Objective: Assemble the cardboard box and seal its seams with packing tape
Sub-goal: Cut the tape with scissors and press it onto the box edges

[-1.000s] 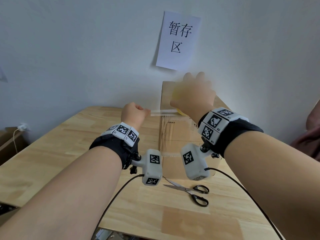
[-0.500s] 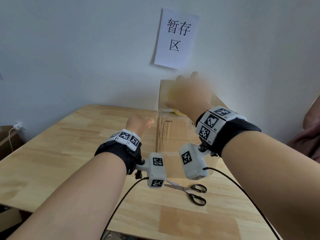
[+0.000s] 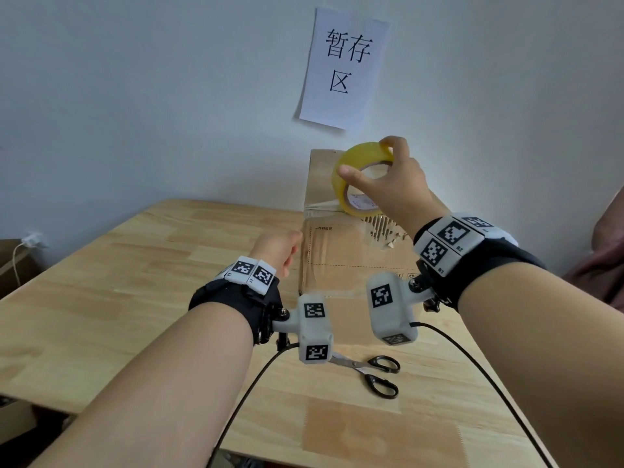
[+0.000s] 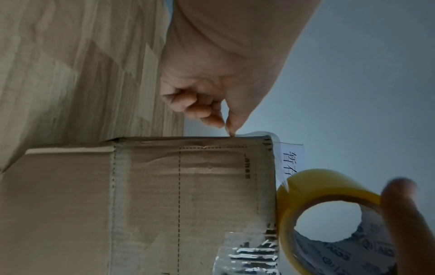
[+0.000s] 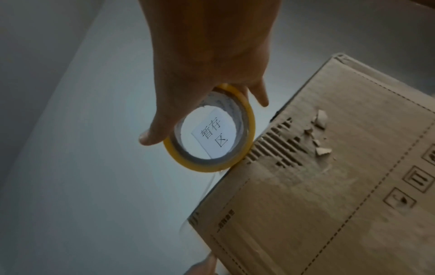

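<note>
My right hand (image 3: pixel 388 187) grips the tape roll (image 3: pixel 363 179) w/ thumb and fingers, roll touching the cardboard box's (image 3: pixel 344 261) top far edge. Box sits toward the tabletop's (image 3: pixel 135 282) far right corner. My left hand (image 3: pixel 277 249) fingers curl, pinching the tape end at the box's left edge. Scissors (image 3: pixel 374 374) lie near the front edge.

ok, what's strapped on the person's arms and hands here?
Bare forearms, no sleeves. Each wrist has a black wrist band with white blocks of black square-code markers. A white camera pod with the same markers hangs below each wrist, trailing a black cable.
</note>
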Available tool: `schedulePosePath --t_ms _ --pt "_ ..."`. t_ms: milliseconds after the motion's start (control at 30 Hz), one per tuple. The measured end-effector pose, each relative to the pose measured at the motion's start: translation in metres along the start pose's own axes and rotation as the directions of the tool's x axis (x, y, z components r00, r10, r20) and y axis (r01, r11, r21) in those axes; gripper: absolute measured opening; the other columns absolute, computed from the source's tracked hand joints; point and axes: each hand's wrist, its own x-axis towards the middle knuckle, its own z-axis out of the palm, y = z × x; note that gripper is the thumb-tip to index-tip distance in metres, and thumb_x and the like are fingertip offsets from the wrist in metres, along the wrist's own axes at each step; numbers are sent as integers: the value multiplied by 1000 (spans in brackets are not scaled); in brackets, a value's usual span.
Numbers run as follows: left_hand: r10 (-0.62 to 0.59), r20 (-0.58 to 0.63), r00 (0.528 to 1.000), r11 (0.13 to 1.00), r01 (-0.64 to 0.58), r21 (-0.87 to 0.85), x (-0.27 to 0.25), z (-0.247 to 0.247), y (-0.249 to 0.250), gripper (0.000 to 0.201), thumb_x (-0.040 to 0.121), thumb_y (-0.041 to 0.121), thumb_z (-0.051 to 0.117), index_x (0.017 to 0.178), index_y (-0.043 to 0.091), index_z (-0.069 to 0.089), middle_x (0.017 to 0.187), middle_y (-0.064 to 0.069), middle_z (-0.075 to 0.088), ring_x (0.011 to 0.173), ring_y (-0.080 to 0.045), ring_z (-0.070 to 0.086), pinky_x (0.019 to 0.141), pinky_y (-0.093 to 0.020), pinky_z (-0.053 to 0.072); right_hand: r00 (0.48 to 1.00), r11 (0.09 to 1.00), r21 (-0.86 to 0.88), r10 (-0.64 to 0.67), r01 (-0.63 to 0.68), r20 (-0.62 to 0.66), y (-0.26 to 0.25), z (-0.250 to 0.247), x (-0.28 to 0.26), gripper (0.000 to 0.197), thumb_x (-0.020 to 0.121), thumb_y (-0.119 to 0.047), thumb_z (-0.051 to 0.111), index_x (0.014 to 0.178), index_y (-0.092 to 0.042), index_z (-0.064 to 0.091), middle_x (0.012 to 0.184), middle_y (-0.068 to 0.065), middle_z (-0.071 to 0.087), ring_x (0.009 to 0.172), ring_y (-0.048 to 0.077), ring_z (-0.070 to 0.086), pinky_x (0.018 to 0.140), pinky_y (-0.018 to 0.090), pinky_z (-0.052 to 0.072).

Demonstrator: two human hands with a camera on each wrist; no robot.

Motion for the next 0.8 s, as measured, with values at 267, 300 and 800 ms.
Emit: schedulePosePath --t_ms 267,300,800 --pt "67 -71 995 927 -36 373 -14 -5 2 34 92 36 54 68 12 49 59 0 44 48 -13 35 48 -22 31 998 994 92 58 -57 -5 6 -3 1 84 74 -64 67 140 -23 34 127 6 44 113 20 48 89 30 43" --pt "132 -85 988 900 -83 429 -15 -6 2 34 91 35 55 68 12 49 58 -1 45 48 -14 38 48 -23 33 997 992 100 75 -74 -10 3 -3 1 83 74 -62 68 139 -23 34 128 6 40 112 21 48 91 31 43" --pt "374 143 916 802 -397 446 -7 3 -57 41 96 2 31 134 2 48 131 -10 55 115 -28 56 97 -33 46 997 998 -62 -1 -4 -75 -11 24 -10 77 76 -49 66 138 -25 29 129 6 32 119 35 40 82 37 40"
